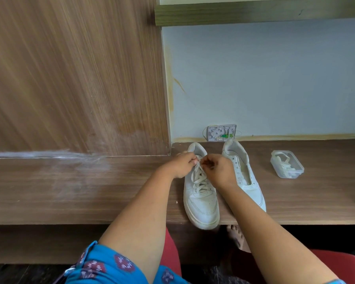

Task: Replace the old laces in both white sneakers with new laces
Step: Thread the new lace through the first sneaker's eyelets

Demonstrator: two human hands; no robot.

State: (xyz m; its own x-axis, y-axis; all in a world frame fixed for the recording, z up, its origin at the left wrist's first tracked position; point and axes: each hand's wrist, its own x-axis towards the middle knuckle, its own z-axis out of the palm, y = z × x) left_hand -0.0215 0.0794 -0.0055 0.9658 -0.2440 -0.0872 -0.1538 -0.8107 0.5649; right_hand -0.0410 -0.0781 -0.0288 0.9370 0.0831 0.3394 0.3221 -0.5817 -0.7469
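On the wooden desk (111, 191), the left hand (179, 165) and right hand (218, 171) pinched the white lace (199, 177) ends at the top eyelets of the laced sneaker (201, 201), beside the unlaced sneaker (244, 171) and a plastic container (287, 164) holding laces.

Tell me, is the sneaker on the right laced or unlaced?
Unlaced: the right sneaker shows bare eyelets and an open tongue.

Brown wood-grain desk against a wall.
A tall wood-laminate panel (74, 74) stands left; pale blue painted wall (264, 78) right, under a dark wooden shelf (254, 14).
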